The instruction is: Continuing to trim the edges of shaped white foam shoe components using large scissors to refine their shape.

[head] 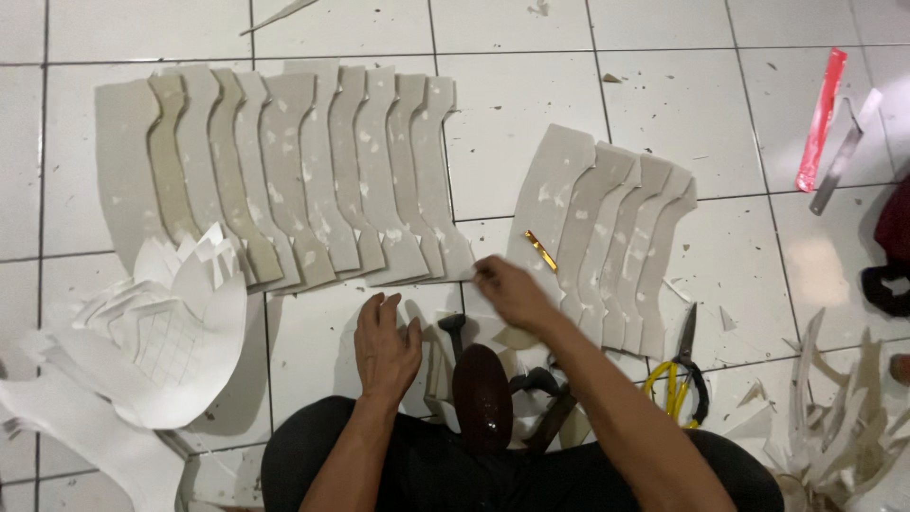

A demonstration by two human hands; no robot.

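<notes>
White tiled floor (512,104), fanned card pieces (313,171) — right hand (512,292) blurred, grip unclear

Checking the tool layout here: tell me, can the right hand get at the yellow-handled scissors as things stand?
Probably yes. The yellow-handled scissors lie bare on the floor tiles, just outside the right forearm, with nothing on top of them. The right hand is at the cut pieces and would only need to swing back.

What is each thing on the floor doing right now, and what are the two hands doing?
Left hand: flat, fingers spread, empty.
Right hand: pinching a thin white piece.
Left row of cut pieces: fanned out, overlapping.
Right row of cut pieces: fanned out, overlapping.
Scissors: lying shut.
Red strip: lying flat.
</notes>
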